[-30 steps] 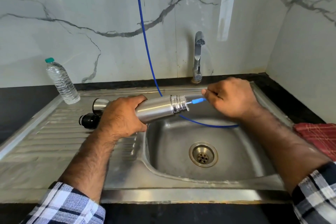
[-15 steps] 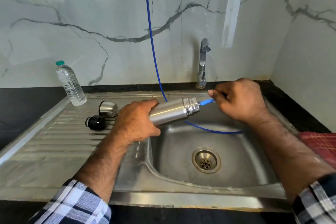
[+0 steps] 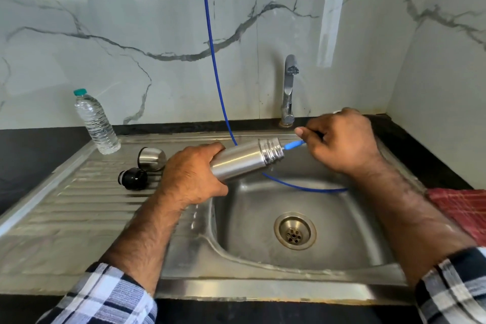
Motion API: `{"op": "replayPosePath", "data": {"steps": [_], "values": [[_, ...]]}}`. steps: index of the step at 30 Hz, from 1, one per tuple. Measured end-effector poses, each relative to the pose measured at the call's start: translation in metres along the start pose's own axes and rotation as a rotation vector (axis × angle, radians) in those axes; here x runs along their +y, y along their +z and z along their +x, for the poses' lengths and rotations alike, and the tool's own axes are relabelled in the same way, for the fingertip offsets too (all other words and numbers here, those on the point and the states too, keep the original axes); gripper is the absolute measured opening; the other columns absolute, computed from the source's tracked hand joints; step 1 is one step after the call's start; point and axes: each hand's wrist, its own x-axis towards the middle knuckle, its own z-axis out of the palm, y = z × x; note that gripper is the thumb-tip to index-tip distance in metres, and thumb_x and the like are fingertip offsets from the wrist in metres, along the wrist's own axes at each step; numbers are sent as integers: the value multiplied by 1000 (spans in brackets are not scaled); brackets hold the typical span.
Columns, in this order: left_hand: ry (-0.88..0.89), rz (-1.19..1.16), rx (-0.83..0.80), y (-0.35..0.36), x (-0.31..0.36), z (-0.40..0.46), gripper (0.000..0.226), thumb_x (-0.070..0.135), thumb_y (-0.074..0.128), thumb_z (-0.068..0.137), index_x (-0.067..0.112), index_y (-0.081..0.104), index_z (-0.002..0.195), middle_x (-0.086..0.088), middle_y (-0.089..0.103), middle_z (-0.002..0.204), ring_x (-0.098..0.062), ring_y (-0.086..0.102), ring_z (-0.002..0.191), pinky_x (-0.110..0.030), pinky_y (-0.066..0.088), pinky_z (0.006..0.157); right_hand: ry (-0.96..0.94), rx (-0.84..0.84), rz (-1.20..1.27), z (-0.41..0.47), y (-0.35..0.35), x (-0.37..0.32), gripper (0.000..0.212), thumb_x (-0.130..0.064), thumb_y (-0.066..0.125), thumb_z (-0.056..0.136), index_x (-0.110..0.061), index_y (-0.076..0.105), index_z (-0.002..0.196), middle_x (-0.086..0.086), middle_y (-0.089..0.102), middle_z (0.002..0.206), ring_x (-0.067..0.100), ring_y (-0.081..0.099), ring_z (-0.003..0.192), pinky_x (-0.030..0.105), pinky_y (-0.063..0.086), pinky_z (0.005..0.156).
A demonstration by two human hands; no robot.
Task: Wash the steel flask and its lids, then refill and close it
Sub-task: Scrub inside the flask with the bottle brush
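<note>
The sink [image 3: 302, 289] fills the lower centre of the frame, its basin at right and its drainboard [image 3: 79, 208] at left, with the drain [image 3: 294, 231] in the basin floor. The tap [image 3: 288, 92] stands behind the basin at upper centre. The flask [image 3: 244, 159] lies nearly level over the basin's left edge, mouth toward the right, the left hand [image 3: 192, 175] round its base and the right hand [image 3: 342, 139] just right of its mouth, holding a hose nozzle [image 3: 293, 144] at the opening. The hose [image 3: 213, 60] drops from the top centre, passes behind the flask and loops through the basin. On the drainboard, left of the left hand, lie the cup lid [image 3: 152, 158] and, just in front of it, the stopper [image 3: 132, 179]. A water bottle [image 3: 96, 122] stands at the drainboard's far left corner. A cloth [image 3: 462, 208] lies at the right edge.
</note>
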Motion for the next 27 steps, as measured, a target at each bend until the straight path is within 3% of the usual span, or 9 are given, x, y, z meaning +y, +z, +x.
{"op": "replayPosePath", "data": {"steps": [3, 8, 13, 17, 22, 24, 27], "values": [[-51, -46, -10, -4, -6, 1, 73, 49, 89, 48, 42, 65, 117, 19, 66, 84, -13, 62, 78, -33, 57, 78, -17, 28, -40, 2, -3, 14, 46, -52, 55, 97, -18, 66, 68, 2, 63, 58, 37, 59, 55, 30, 37, 61], [-55, -21, -47, -5, -11, -3, 72, 47, 92, 48, 39, 66, 115, 19, 66, 87, -13, 63, 79, -34, 58, 80, 105, 105, -32, 1, -16, 34, 44, -48, 58, 92, -15, 64, 63, 3, 61, 56, 37, 58, 57, 25, 22, 55], [-17, 19, -32, -2, 3, 2, 72, 49, 89, 48, 39, 64, 114, 16, 68, 90, -16, 62, 82, -29, 47, 73, -4, 19, 32, 1, 9, -3, 39, -48, 57, 94, -28, 51, 61, 1, 60, 54, 35, 54, 51, 35, 43, 70], [-87, -26, -18, -11, -10, 0, 73, 48, 89, 47, 41, 65, 116, 16, 66, 82, -17, 64, 77, -33, 57, 76, 21, 55, 12, 4, 2, 20, 48, -51, 54, 98, -17, 64, 66, 2, 63, 58, 37, 59, 57, 35, 41, 68], [-63, 50, 25, -15, -16, 0, 75, 43, 91, 52, 39, 66, 122, 13, 71, 95, -18, 60, 82, -30, 50, 77, 165, 123, 21, -3, -14, 25, 43, -46, 59, 93, -15, 69, 66, 3, 57, 53, 37, 58, 55, 29, 27, 65], [-43, 54, 8, -12, -7, 2, 74, 44, 90, 51, 37, 65, 120, 13, 71, 96, -19, 59, 83, -33, 53, 81, 150, 105, 23, -1, -6, 5, 41, -47, 60, 92, -16, 70, 67, 2, 56, 51, 31, 53, 50, 27, 26, 60], [-30, 24, 7, -11, 1, 3, 78, 50, 86, 46, 40, 62, 120, 14, 70, 95, -22, 64, 85, -40, 58, 84, 61, 80, 29, 0, 9, -15, 41, -46, 60, 94, -20, 65, 63, 1, 62, 54, 30, 46, 49, 28, 29, 66]]}}
